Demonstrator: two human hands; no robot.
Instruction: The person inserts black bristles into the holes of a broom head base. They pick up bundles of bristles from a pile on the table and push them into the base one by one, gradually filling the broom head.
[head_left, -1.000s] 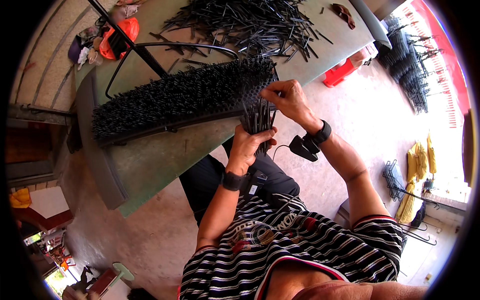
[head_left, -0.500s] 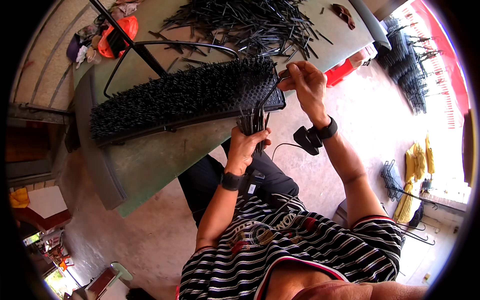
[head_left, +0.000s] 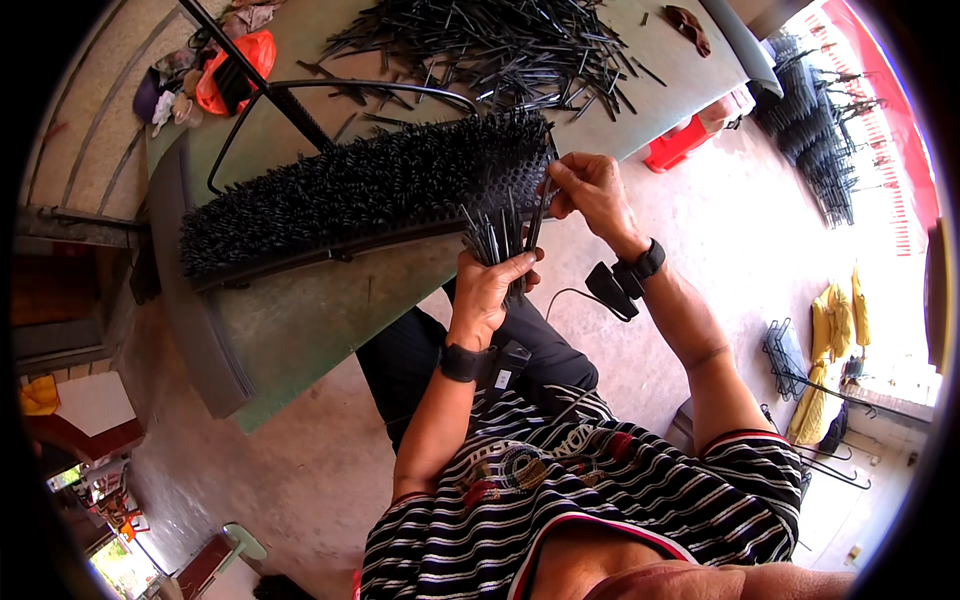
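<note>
A long black panel (head_left: 340,205) lies slantwise on the table, thickly covered in upright black bristles. Near its right end, a bare patch of small holes (head_left: 508,182) shows. In front of that end, my left hand (head_left: 482,297) is closed around a bundle of thin black strips (head_left: 495,235), whose upper ends fan out. My right hand (head_left: 592,195) is just off the panel's right corner, finger and thumb pinched on one black strip (head_left: 539,215) that hangs down beside the bundle. Whether that strip's lower end touches the bundle, I cannot tell.
A big heap of loose black strips (head_left: 490,50) covers the table's (head_left: 310,350) far part. A black metal frame (head_left: 300,120) rises behind the panel. An orange bag (head_left: 240,75) is at far left; a red stool (head_left: 680,145) stands by the table's right edge.
My right hand has come down and slightly left, from above the panel's right end toward the bundle. The strips in my left hand now spread wider and lean more to the left.
</note>
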